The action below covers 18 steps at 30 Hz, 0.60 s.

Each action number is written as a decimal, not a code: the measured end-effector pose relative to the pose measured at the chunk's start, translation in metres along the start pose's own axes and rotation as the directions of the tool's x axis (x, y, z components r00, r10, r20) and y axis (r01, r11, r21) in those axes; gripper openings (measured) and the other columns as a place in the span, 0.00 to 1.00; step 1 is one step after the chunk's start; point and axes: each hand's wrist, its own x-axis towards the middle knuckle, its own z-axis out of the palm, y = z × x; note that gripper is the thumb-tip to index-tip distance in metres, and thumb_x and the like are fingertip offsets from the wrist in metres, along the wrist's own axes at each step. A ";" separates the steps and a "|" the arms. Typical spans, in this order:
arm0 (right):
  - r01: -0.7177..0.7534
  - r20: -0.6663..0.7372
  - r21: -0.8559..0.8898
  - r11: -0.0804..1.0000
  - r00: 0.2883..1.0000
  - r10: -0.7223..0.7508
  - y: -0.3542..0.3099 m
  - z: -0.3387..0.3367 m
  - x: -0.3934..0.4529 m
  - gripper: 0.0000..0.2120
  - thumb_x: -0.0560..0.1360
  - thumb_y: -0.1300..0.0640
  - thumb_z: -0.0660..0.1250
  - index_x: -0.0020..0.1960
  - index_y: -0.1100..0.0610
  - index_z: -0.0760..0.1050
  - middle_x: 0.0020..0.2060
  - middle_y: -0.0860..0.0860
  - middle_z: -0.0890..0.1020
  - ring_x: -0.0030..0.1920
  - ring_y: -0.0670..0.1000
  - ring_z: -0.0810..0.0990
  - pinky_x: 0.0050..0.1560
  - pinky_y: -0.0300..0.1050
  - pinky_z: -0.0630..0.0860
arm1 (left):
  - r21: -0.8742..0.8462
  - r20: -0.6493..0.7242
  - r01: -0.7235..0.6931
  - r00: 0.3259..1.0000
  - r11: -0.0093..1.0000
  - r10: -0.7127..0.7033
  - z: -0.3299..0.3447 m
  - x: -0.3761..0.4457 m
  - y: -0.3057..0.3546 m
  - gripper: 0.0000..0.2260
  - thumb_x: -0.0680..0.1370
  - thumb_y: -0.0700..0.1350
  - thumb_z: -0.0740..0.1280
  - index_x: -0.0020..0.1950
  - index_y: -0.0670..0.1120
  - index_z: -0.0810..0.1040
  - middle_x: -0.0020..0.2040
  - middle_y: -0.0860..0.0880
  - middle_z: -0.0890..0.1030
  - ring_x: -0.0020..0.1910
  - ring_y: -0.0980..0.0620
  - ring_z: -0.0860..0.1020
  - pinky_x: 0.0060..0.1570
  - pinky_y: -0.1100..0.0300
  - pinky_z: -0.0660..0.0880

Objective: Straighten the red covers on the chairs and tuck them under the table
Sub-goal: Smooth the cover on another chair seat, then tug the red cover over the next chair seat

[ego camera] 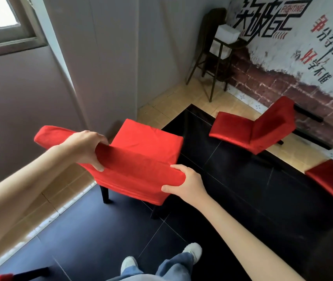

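Right now both hands grip the top of the nearest chair's backrest, which is wrapped in a red cover (141, 159); the left hand (84, 147) curls its fingers over the upper edge with the thumb pressed against the near face, pinching the fabric; the right hand (183, 183) clamps the other end of the edge between curled fingers and thumb; the chair stands on dark floor tiles beside the grey wall (104, 57), its seat facing away from the person, black legs showing below the cover; beyond it lies the black table (242, 179), with two more red-covered chairs, one (258, 128) angled near the brick-pattern wall and another (331, 183) at the right edge.
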 end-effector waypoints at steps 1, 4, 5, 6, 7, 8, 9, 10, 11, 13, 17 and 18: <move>0.000 0.029 0.019 1.000 1.000 0.000 0.002 -0.005 0.002 0.41 0.53 0.33 0.76 0.65 0.40 0.73 0.59 0.40 0.74 0.62 0.44 0.72 0.60 0.41 0.71 | -0.038 0.018 -0.009 1.000 0.999 0.010 -0.001 0.003 0.002 0.37 0.54 0.64 0.77 0.62 0.59 0.76 0.56 0.57 0.79 0.57 0.51 0.76 0.54 0.58 0.74; -0.017 0.091 0.072 0.997 0.996 0.010 0.010 -0.016 0.007 0.43 0.53 0.33 0.77 0.66 0.40 0.72 0.61 0.44 0.76 0.62 0.46 0.75 0.63 0.46 0.75 | -0.246 0.044 -0.027 0.998 0.969 0.039 -0.006 0.012 0.013 0.36 0.57 0.63 0.78 0.63 0.58 0.77 0.58 0.58 0.79 0.60 0.53 0.76 0.58 0.58 0.72; -0.026 0.097 0.093 0.995 0.995 0.017 0.011 -0.019 0.008 0.43 0.53 0.33 0.77 0.67 0.40 0.71 0.61 0.46 0.77 0.61 0.47 0.76 0.62 0.47 0.75 | -0.299 0.040 -0.036 0.998 0.953 0.051 -0.007 0.015 0.019 0.35 0.58 0.62 0.78 0.63 0.58 0.77 0.58 0.58 0.79 0.60 0.53 0.76 0.59 0.57 0.72; -0.036 0.096 0.119 0.992 0.995 0.025 0.013 -0.022 0.009 0.43 0.55 0.34 0.78 0.67 0.40 0.71 0.60 0.47 0.77 0.59 0.48 0.78 0.61 0.48 0.77 | -0.327 0.035 -0.049 0.997 0.944 0.064 -0.007 0.018 0.026 0.34 0.58 0.62 0.78 0.63 0.58 0.76 0.58 0.58 0.79 0.59 0.53 0.76 0.59 0.57 0.72; -0.046 0.090 0.143 0.989 0.995 0.033 0.016 -0.026 0.010 0.41 0.56 0.35 0.78 0.68 0.40 0.71 0.58 0.47 0.78 0.56 0.47 0.79 0.59 0.47 0.78 | -0.336 0.028 -0.064 0.997 0.940 0.078 -0.007 0.024 0.034 0.34 0.59 0.61 0.79 0.64 0.58 0.76 0.59 0.58 0.79 0.59 0.53 0.75 0.58 0.57 0.72; -0.054 0.081 0.159 0.986 0.996 0.041 0.019 -0.029 0.012 0.40 0.59 0.38 0.79 0.68 0.40 0.70 0.57 0.46 0.78 0.54 0.46 0.80 0.56 0.44 0.79 | -0.341 0.017 -0.080 0.996 0.937 0.091 -0.007 0.030 0.042 0.34 0.60 0.60 0.79 0.64 0.58 0.76 0.59 0.58 0.79 0.57 0.53 0.75 0.57 0.57 0.71; -0.061 0.073 0.170 0.984 0.996 0.049 0.021 -0.034 0.013 0.38 0.61 0.40 0.79 0.68 0.40 0.70 0.56 0.45 0.78 0.53 0.45 0.80 0.53 0.41 0.78 | -0.349 0.005 -0.094 0.995 0.932 0.102 -0.007 0.036 0.051 0.33 0.61 0.60 0.79 0.64 0.57 0.75 0.59 0.58 0.79 0.55 0.54 0.74 0.56 0.59 0.70; -0.071 0.064 0.182 0.981 0.996 0.060 0.024 -0.039 0.015 0.37 0.62 0.41 0.79 0.68 0.41 0.70 0.55 0.45 0.78 0.53 0.45 0.80 0.51 0.40 0.78 | -0.359 -0.004 -0.106 0.994 0.927 0.112 -0.007 0.042 0.059 0.33 0.61 0.59 0.79 0.64 0.57 0.75 0.59 0.58 0.79 0.53 0.55 0.73 0.54 0.60 0.69; -0.083 0.054 0.195 0.977 0.996 0.074 0.028 -0.044 0.017 0.37 0.62 0.42 0.79 0.69 0.41 0.70 0.55 0.44 0.78 0.52 0.45 0.80 0.51 0.41 0.79 | -0.368 -0.008 -0.117 0.992 0.923 0.122 -0.008 0.048 0.067 0.32 0.61 0.59 0.79 0.64 0.57 0.76 0.59 0.58 0.79 0.52 0.56 0.73 0.53 0.60 0.69; -0.110 0.034 0.212 0.971 0.994 0.106 0.036 -0.056 0.019 0.37 0.63 0.45 0.79 0.69 0.43 0.70 0.55 0.44 0.78 0.52 0.45 0.81 0.53 0.45 0.80 | -0.363 -0.011 -0.143 0.989 0.921 0.149 -0.010 0.060 0.084 0.32 0.61 0.59 0.79 0.64 0.56 0.76 0.59 0.57 0.79 0.53 0.54 0.74 0.54 0.59 0.70; -0.151 -0.002 0.232 0.961 0.988 0.155 0.058 -0.085 0.021 0.36 0.64 0.47 0.80 0.69 0.43 0.70 0.55 0.43 0.78 0.52 0.43 0.80 0.49 0.38 0.76 | -0.355 -0.017 -0.193 0.980 0.915 0.201 -0.019 0.088 0.127 0.32 0.62 0.57 0.79 0.64 0.55 0.76 0.59 0.55 0.79 0.58 0.50 0.76 0.57 0.58 0.71; -0.162 -0.008 0.241 0.957 0.986 0.169 0.064 -0.094 0.021 0.36 0.64 0.48 0.80 0.69 0.43 0.70 0.55 0.43 0.77 0.52 0.42 0.79 0.47 0.36 0.75 | -0.361 -0.012 -0.203 0.977 0.910 0.213 -0.021 0.096 0.139 0.32 0.62 0.57 0.79 0.64 0.55 0.76 0.59 0.55 0.79 0.58 0.50 0.76 0.58 0.57 0.71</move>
